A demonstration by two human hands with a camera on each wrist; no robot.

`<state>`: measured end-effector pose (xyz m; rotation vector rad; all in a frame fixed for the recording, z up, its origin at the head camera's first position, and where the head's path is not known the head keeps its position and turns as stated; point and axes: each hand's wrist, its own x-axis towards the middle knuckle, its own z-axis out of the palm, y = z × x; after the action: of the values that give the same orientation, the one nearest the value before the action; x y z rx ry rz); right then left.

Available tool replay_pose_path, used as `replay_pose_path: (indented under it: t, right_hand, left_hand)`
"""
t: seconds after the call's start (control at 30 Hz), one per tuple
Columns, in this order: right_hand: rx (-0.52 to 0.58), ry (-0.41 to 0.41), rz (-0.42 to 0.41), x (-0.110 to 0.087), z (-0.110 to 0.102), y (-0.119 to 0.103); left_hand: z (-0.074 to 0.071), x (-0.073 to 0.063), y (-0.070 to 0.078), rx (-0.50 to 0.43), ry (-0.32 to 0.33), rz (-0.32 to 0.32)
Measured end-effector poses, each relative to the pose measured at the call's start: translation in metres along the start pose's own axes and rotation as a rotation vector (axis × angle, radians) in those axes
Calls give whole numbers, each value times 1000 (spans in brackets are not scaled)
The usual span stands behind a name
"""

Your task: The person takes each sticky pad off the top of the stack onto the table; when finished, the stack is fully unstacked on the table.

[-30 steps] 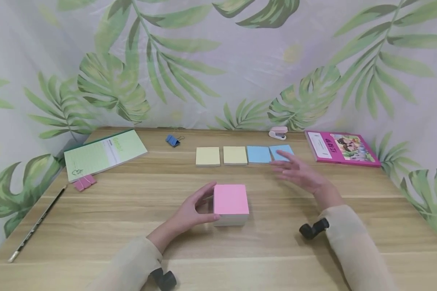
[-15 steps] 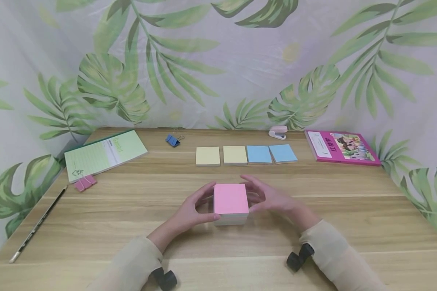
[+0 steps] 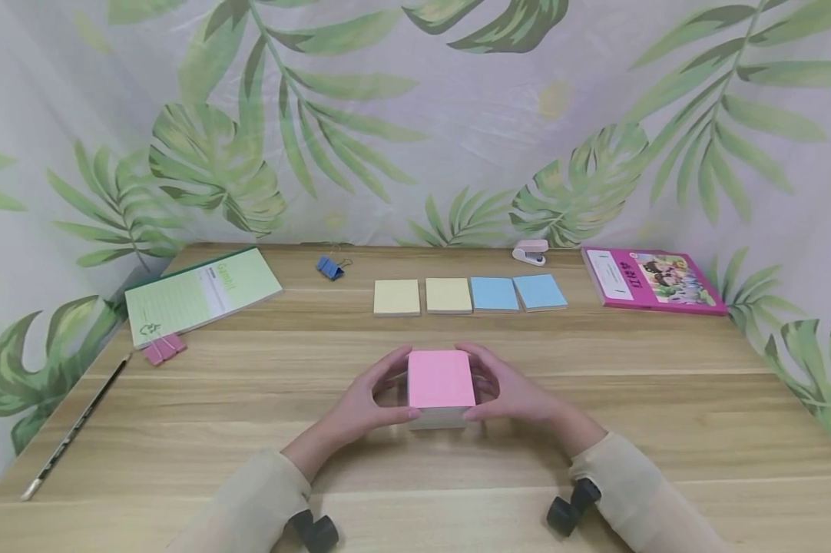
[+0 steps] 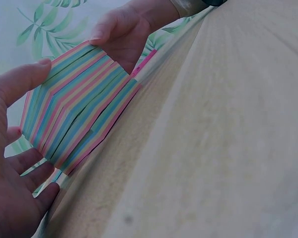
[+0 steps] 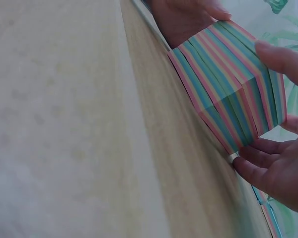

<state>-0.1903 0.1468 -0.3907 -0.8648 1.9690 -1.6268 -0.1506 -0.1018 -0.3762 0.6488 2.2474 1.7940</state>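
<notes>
A thick stack of sticky note pads (image 3: 441,379) sits on the table in front of me, a pink sheet on top. Its sides show pink, yellow, green and blue stripes in the left wrist view (image 4: 82,106) and right wrist view. My left hand (image 3: 356,401) holds the stack's left side, thumb at the near corner, fingers round the far one. On the opposite side my right hand (image 3: 521,392) grips it the same way, its thumb (image 5: 283,57) against the striped side. Parts of the fingers behind the stack are hidden in the head view.
Behind the stack lie two yellow note pads (image 3: 397,298) and two blue ones (image 3: 494,294) in a row. Farther back are a blue binder clip (image 3: 330,267) and a stapler (image 3: 530,252). A notebook (image 3: 201,296), pink clip (image 3: 164,349) and pencil (image 3: 77,428) lie left; a magenta book (image 3: 653,280), right.
My right hand has come from the blue pads, leftward and nearer, to the stack's right side and now holds it. My left hand and the stack have stayed in place.
</notes>
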Motion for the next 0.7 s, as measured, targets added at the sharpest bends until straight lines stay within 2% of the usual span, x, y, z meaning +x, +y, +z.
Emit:
replay_pose_path:
  t: [0.27,0.4,0.5,0.57,0.7]
  right_hand:
    - [-1,23,29,-2,-4,-2]
    - [9,26,53,-8,-13,-5]
    - [102,7,55,-13,-22,-7]
    - [199,-4,51,-15,-29,-7]
    - [374,22,37,-12,-42,-10]
  left_hand:
    - [0,-1,3,69,17,9]
    - [0,3,-12,95,29,10]
    - [0,5,-26,108,34,3]
    - [-1,6,-29,110,32,3]
    - [0,4,-21,92,29,10]
